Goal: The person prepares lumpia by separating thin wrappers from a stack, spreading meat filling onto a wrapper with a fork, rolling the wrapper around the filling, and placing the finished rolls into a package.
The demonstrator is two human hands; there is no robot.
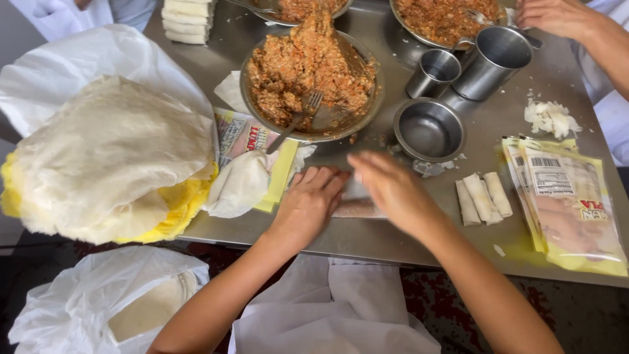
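Two flat yellow-edged clear packets point(570, 210) with white labels are stacked at the tabletop's right edge. A yellow printed packet point(246, 141) is tucked under the filling plate.

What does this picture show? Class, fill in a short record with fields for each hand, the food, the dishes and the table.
left hand: fingers pressed on a filled wrapper roll
right hand: blurred, over the same roll
filling: reddish-brown mince heaped on a round metal plate with a fork in it
finished rolls: three lying side by side, right of the hands
wrappers: thin pale sheets stacked at the left
dishes: empty metal bowl, two metal cups
table: steel top
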